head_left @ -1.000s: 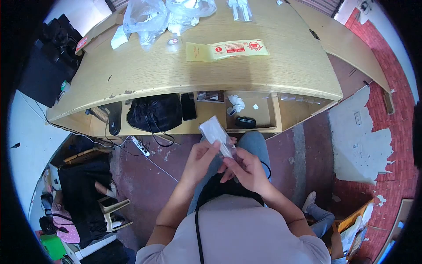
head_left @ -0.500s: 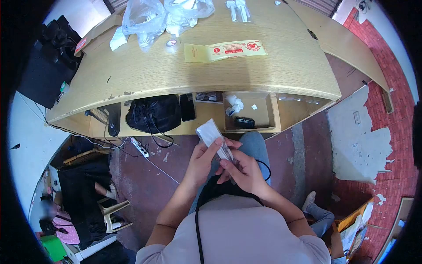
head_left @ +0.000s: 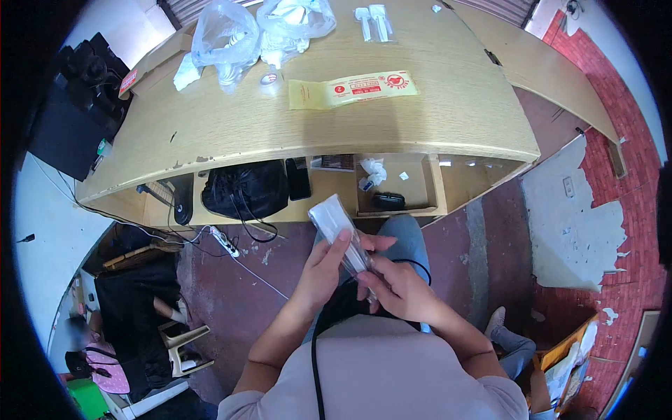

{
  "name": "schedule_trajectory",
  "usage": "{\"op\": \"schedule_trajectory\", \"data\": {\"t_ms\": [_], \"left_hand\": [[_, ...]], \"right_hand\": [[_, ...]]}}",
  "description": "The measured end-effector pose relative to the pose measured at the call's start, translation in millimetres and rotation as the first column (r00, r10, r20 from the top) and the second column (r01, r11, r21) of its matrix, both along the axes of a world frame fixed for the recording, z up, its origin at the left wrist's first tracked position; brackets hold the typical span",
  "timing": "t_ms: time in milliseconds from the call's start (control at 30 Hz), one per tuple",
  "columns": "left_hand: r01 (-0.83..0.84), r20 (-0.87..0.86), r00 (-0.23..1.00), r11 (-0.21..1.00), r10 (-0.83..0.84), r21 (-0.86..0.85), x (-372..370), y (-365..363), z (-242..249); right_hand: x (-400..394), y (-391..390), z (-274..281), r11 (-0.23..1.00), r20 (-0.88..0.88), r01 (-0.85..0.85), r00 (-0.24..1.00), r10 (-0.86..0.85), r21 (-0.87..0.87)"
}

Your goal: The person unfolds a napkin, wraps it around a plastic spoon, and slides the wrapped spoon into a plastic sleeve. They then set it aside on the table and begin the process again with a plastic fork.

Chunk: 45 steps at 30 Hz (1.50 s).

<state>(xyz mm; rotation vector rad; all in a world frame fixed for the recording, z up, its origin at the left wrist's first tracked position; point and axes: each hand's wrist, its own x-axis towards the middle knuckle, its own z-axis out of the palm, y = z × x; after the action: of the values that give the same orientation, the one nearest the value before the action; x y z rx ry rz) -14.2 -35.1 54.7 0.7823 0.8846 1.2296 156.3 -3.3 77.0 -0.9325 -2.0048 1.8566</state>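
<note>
Over my lap, I hold a long clear plastic packet [head_left: 326, 214] with something white and flat inside. My left hand [head_left: 323, 269] grips its left side, thumb lying along the top. At the lower end, my right hand [head_left: 400, 285] pinches the packet between thumb and fingers. My fingers hide part of the lower end. Beyond my hands, a yellow paper sleeve [head_left: 353, 91] with red print lies flat on the wooden desk [head_left: 245, 129]. Clear packets with white plastic utensils [head_left: 374, 24] lie at the far edge.
Plastic bags [head_left: 225, 38] with white items and a small clear cup [head_left: 270, 82] stand on the desk. Its open shelf holds a black drawstring bag [head_left: 245, 189], a phone [head_left: 298, 179] and a drawer [head_left: 437, 183]. A power strip [head_left: 224, 241] hangs below. Other people sit behind on both sides.
The packet is slightly lower and to the left. My right thumb and fingers have shifted along its lower end, and my left fingers have spread a little. The view has shifted slightly.
</note>
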Motion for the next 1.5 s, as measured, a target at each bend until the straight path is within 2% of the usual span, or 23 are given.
{"op": "schedule_trajectory", "data": {"t_ms": [67, 133, 167, 200, 233, 267, 300, 333, 367, 433, 500, 633, 700, 767, 900, 967, 1100, 1167, 1300, 1367, 1400, 1467, 1500], "left_hand": [[-0.005, -0.072, 0.997, 0.992, 0.014, 0.123, 5.4, -0.4, 11.6], [-0.040, -0.022, 0.999, 0.971, 0.047, 0.236, 3.8, -0.6, -2.7], [-0.083, -0.113, 0.987, 0.966, 0.113, 0.246, 1.0, -3.7, -0.3], [-0.081, -0.110, 0.988, 0.966, 0.111, 0.246, -5.6, -4.9, 1.8], [0.005, -0.144, 0.989, 0.962, 0.036, 0.272, -15.1, -5.7, 3.7], [0.089, -0.180, 0.983, 0.952, -0.037, 0.293, -23.5, -7.6, 4.5], [0.069, -0.117, 0.993, 0.934, -0.030, 0.351, -30.0, -10.0, -4.8], [0.067, -0.119, 0.993, 0.933, -0.027, 0.353, -32.8, -13.0, -8.1], [0.014, -0.163, 0.986, 0.951, 0.039, 0.309, -34.7, -16.7, -10.4], [-0.046, -0.209, 0.972, 0.962, 0.105, 0.271, -39.4, -22.3, -18.8], [-0.048, -0.150, 0.984, 0.957, 0.094, 0.286, -42.7, -26.8, -30.9], [-0.125, -0.151, 0.976, 0.970, 0.158, 0.209, -39.2, -33.9, -37.0], [-0.136, -0.128, 0.979, 0.974, 0.160, 0.179, -39.8, -35.8, -37.9], [-0.146, -0.133, 0.976, 0.974, 0.170, 0.174, -42.1, -37.7, -41.2], [-0.173, -0.182, 0.963, 0.972, 0.201, 0.160, -41.4, -37.3, -41.5], [-0.187, -0.182, 0.960, 0.970, 0.214, 0.157, -42.7, -38.9, -43.2], [-0.216, -0.184, 0.953, 0.966, 0.241, 0.143, -43.7, -39.8, -45.8], [-0.233, -0.175, 0.951, 0.963, 0.255, 0.136, -43.2, -41.1, -47.2], [-0.264, -0.203, 0.937, 0.958, 0.283, 0.117, -43.7, -41.0, -46.1], [-0.270, -0.194, 0.937, 0.955, 0.290, 0.124, -43.7, -41.0, -50.1], [-0.276, -0.186, 0.937, 0.952, 0.297, 0.132, -44.0, -40.4, -51.4], [-0.265, -0.182, 0.941, 0.955, 0.286, 0.130, -44.6, -39.8, -49.5], [-0.255, -0.178, 0.945, 0.959, 0.275, 0.128, -44.6, -39.3, -48.6]], "right_hand": [[5.8, 1.2, 15.5, 0.997, 0.010, -0.005, 1.000, 0.004, 0.072], [15.8, 8.8, 34.3, 0.963, -0.121, 0.063, 0.992, -0.032, 0.264], [24.8, 17.6, 59.1, 0.947, -0.098, 0.129, 0.990, -0.104, 0.296], [31.4, 30.9, 83.8, 0.924, -0.076, 0.193, 0.981, -0.178, 0.330], [31.0, 45.7, 94.5, 0.872, -0.282, 0.376, 0.914, -0.292, 0.315], [34.0, 70.0, 112.7, 0.806, -0.169, 0.433, 0.901, -0.399, 0.404], [24.4, 99.1, 122.4, 0.662, -0.278, 0.503, 0.863, -0.422, 0.556], [24.6, 138.5, 128.6, 0.603, -0.153, 0.478, 0.847, -0.509, 0.639], [23.8, 184.6, 129.6, 0.600, -0.153, 0.414, 0.886, -0.437, 0.685], [13.4, 253.8, 137.7, 0.745, 0.060, 0.338, 0.891, -0.450, 0.575], [-1.1, 313.9, 132.0, 0.793, 0.170, 0.332, 0.865, -0.472, 0.511], [-35.1, 399.6, 105.4, 0.803, 0.211, 0.397, 0.825, -0.525, 0.445], [-52.7, 410.9, 100.4, 0.819, 0.190, 0.413, 0.836, -0.515, 0.399], [-68.9, 417.6, 93.9, 0.786, 0.236, 0.408, 0.799, -0.554, 0.464], [-88.7, 429.5, 86.4, 0.790, 0.254, 0.394, 0.797, -0.548, 0.470], [-91.6, 430.9, 86.6, 0.747, 0.285, 0.306, 0.787, -0.547, 0.590], [-90.9, 428.4, 89.4, 0.740, 0.309, 0.255, 0.789, -0.531, 0.623], [-88.4, 428.5, 92.9, 0.760, 0.315, 0.179, 0.833, -0.455, 0.624], [-85.3, 432.2, 96.5, 0.755, 0.369, 0.145, 0.803, -0.468, 0.640], [-84.2, 435.6, 91.2, 0.524, 0.285, 0.078, 0.767, -0.574, 0.848], [-83.0, 437.2, 89.2, 0.524, 0.284, 0.078, 0.767, -0.575, 0.848], [-82.1, 438.1, 86.2, 0.388, 0.356, -0.147, 0.755, -0.551, 0.910], [-81.9, 437.3, 84.9, 0.389, 0.357, -0.147, 0.755, -0.551, 0.910]]}}
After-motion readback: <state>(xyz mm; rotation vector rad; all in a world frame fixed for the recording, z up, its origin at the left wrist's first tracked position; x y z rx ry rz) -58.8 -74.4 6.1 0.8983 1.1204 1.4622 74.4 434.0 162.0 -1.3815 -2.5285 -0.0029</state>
